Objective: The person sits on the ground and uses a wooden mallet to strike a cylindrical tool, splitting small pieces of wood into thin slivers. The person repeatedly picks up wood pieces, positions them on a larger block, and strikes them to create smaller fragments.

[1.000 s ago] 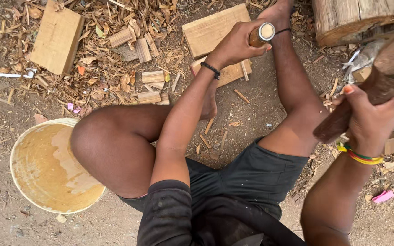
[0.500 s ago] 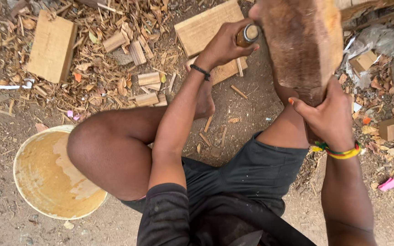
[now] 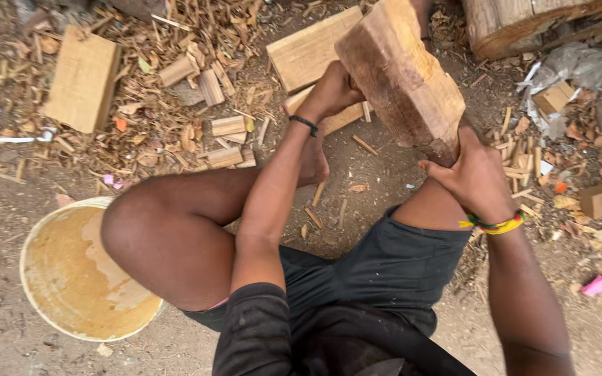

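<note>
**Gripping a heavy wood block above bare legs**

Sitting on dirt, a person has a yellow-stained bucket (image 3: 71, 278) at far left and wood scraps (image 3: 224, 132) beyond the bent knee. The left hand (image 3: 332, 90) is curled against the wood block (image 3: 402, 80); what it grips is hidden. The right hand (image 3: 475, 177) clasps the block's lower end. If that hold slips, the block would likely drop onto the thigh.

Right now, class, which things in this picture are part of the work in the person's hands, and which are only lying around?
In hand:
- large wooden block, gripped at its near end by the right hand
- left hand, closed beside the block; what it holds is hidden

Lying about:
- flat board
- small offcuts
- round yellow basin
- log
- pink scrap
</note>
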